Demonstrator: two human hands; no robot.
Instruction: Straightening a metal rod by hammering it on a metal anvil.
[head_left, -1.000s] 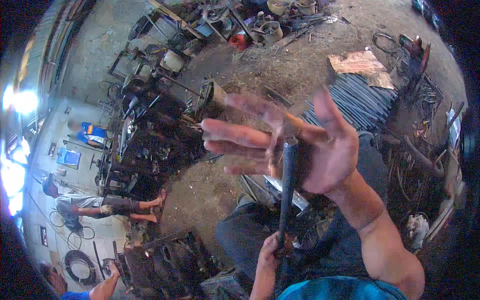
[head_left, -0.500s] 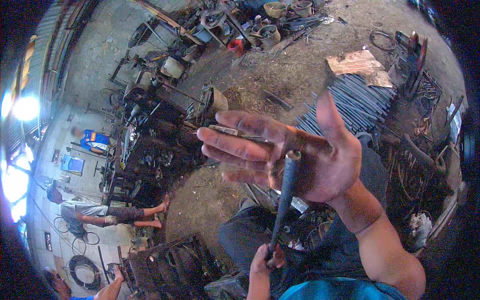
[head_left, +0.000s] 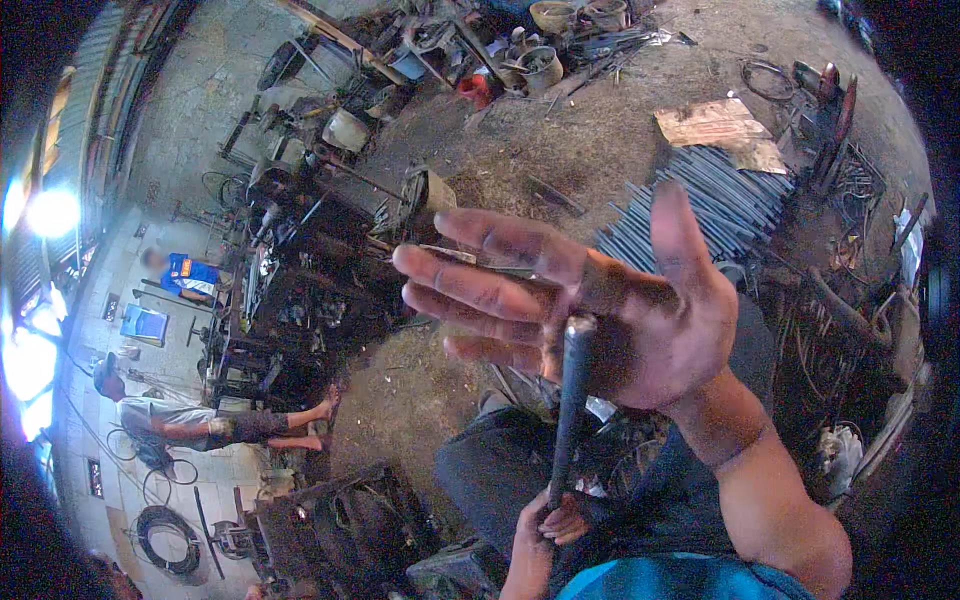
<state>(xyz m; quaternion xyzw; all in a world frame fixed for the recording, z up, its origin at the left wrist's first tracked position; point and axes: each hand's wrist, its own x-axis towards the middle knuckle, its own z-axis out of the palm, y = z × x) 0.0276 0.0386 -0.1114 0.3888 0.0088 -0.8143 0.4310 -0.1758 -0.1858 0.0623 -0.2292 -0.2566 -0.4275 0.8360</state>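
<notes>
My left hand [head_left: 556, 522] is closed round the lower part of a dark metal tube [head_left: 570, 412]. The tube stands nearly upright, its bare shiny end up in front of my right palm. My right hand [head_left: 600, 300] is held open, palm towards me, fingers stretched to the left and thumb up. Whether the tube touches that palm I cannot tell. A thin light-coloured strip [head_left: 470, 257] shows behind the index and middle fingers. Beyond the hand lies a pile of similar dark rods [head_left: 690, 215] on the ground.
A sheet of brown board [head_left: 715, 130] lies against the rod pile. Dark machinery [head_left: 310, 290] stands at the left, with a person [head_left: 190, 420] beyond it. A coil of black cable [head_left: 168, 540] is at lower left. Buckets [head_left: 540, 68] and scrap stand at the back.
The tube's upper end has tilted, so its hollow opening no longer faces me. My right hand has shifted slightly right. The nearby person's arm at lower left has drawn away from view.
</notes>
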